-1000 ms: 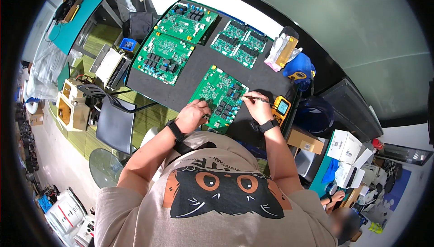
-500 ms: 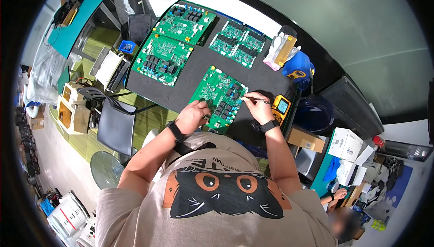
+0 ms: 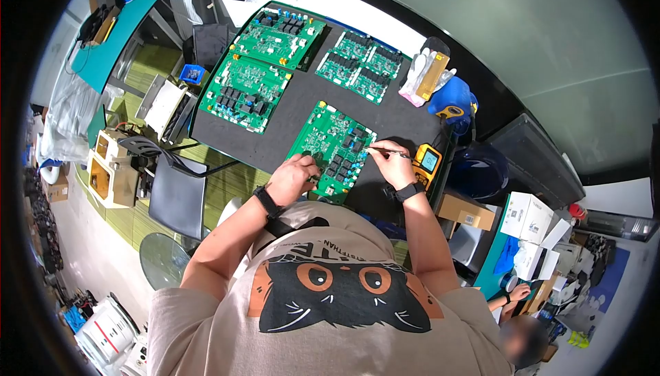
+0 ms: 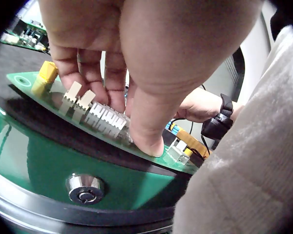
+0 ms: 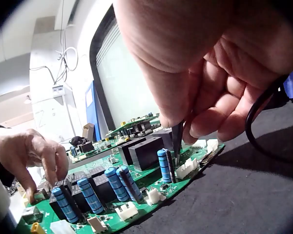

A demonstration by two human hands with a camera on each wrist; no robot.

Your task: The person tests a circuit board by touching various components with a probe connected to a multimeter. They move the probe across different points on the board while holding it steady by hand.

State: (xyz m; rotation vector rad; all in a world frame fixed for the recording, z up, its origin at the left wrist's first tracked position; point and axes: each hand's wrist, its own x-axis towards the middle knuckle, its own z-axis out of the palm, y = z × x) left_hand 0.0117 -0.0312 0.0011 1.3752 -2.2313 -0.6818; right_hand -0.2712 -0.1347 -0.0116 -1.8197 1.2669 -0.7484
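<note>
A green circuit board [image 3: 330, 145] lies near the table's front edge, with black block parts and blue cylindrical components [image 5: 90, 195] along its right side. My right hand [image 3: 393, 164] pinches a slim black test probe [image 5: 177, 139] between thumb and fingers. Its metal tip points down beside a blue component and a white connector [image 5: 187, 168]. My left hand [image 3: 293, 175] grips the board's near left part: in the left wrist view the thumb [image 4: 149, 141] presses at the edge, the fingers bent behind a row of white connectors [image 4: 106, 119]. A yellow multimeter [image 3: 427, 164] lies right of my right hand.
Two large green boards [image 3: 249, 94] lie at the table's left, one behind the other. A panel of smaller boards [image 3: 359, 66] lies at the back. Gloves with a yellow box [image 3: 432, 77] and a blue-yellow device [image 3: 454, 104] stand at the right edge. A black cable [image 5: 254, 122] loops beside my right hand.
</note>
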